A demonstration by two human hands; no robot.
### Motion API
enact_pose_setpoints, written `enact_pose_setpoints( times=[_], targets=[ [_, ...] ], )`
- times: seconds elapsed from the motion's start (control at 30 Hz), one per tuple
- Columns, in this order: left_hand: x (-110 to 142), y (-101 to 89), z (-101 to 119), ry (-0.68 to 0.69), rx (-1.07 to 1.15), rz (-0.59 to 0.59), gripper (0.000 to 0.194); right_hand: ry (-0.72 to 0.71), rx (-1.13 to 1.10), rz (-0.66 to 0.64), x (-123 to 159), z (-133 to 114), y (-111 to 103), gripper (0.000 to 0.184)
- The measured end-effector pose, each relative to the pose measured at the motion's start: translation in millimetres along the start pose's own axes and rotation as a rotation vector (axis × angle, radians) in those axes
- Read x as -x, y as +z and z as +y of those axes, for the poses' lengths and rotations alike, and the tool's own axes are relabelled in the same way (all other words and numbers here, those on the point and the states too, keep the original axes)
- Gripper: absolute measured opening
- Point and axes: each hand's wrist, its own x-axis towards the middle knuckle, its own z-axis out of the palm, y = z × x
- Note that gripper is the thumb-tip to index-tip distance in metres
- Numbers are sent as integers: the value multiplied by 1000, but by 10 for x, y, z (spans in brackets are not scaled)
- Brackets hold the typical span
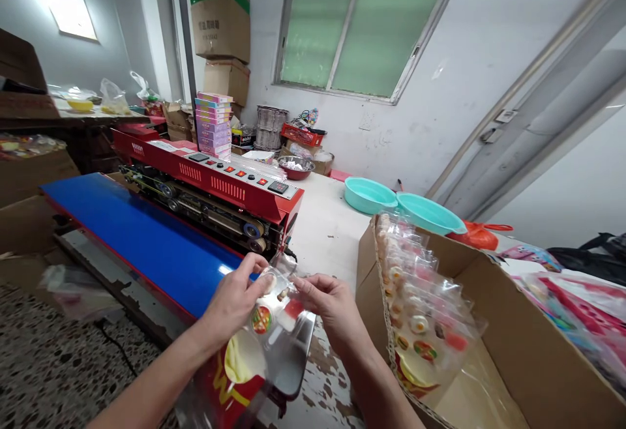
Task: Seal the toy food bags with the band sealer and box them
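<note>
Between my two hands is a clear plastic bag (pixel 244 357) of small toy food pieces, with a red fries carton and a pizza-like disc showing through it. My left hand (pixel 239 292) pinches the bag's upper left edge. At the upper right edge, the fingers of my right hand (pixel 330 302) are closed on the same bag. It hangs in front of the near end of a red sealing machine (pixel 210 184) with a blue conveyor belt (pixel 147 240). To the right, a cardboard box (pixel 528 325) holds a row of similar filled bags (pixel 425 325).
Two turquoise basins (pixel 369 195) stand on the white table behind the box, beside a red plastic bag (pixel 482 235). Stacked purple boxes (pixel 214 126) and a metal bowl (pixel 296 167) are behind the machine. Colourful packaging (pixel 581 305) lies at the far right.
</note>
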Motion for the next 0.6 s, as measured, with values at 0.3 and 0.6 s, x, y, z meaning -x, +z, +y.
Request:
enact_pose_setpoints(
  times=[0.3,0.6],
  targets=[
    [7,84,-21,-57,261,-14,36,-14,14,-39,-54,-7,-47,37],
    [-39,30,-29,-116,417,-125,61,-16,45,-58,-66,-7,-76,37]
  ],
)
